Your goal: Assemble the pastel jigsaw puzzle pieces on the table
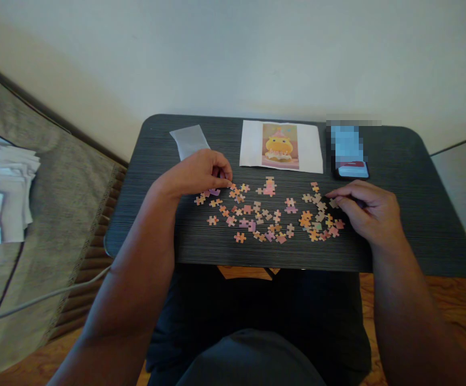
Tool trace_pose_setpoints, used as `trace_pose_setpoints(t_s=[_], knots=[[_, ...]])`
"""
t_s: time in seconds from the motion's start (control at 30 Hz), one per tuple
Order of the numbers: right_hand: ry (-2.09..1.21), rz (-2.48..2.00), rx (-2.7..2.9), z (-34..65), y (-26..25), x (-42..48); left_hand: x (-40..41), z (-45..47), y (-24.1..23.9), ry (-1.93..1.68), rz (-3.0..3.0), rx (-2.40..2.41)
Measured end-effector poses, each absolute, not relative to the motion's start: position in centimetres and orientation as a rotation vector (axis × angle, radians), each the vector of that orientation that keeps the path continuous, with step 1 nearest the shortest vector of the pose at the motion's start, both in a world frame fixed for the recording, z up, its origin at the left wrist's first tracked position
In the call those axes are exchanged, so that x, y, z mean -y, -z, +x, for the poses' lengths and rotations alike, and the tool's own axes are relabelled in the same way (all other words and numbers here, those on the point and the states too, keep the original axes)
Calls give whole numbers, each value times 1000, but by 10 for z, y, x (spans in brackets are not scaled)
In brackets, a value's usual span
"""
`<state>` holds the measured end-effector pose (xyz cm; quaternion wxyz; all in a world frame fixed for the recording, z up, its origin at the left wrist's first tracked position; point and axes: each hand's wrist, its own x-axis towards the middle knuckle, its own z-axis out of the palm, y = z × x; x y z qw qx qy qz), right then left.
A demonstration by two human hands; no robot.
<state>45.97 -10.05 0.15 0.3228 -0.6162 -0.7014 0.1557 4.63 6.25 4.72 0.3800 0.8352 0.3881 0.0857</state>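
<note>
Puzzle pieces (pixel 247 209) are lying scattered over the dark table (pixel 418 214), between and just in front of the two hands, most of them loose; a small clump (pixel 269 186) near the middle is looking joined. Beyond them a paper sheet (pixel 281 146) is showing a printed yellow character, with a clear bag (pixel 190 140) lying to its left and a phone (pixel 352 170) to its right. Picking out single pieces seems to be the step in hand, and the next move is probably calling for a light fingertip grip and a look at the printed picture to match colours and edges. On the right side of the spread, the right hand (pixel 371 206) is pinching a pale piece (pixel 333 203) between thumb and forefinger, nearly closed. At the left, the left hand (pixel 198 174) is curling its fingers, tips almost meeting, beside an orange piece (pixel 233 186); whether they are gripping anything I cannot tell.
</note>
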Motion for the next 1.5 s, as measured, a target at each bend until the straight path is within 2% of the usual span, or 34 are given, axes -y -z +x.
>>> trace_pose_setpoints(t_s=[0.67,1.5], knots=[[-409,-1645,1854,458,-4,100,-60,47,-47,-163,2085,-1020],[-377,-1641,1827,460,0,99,-62,46,-41,-281,2038,-1013]])
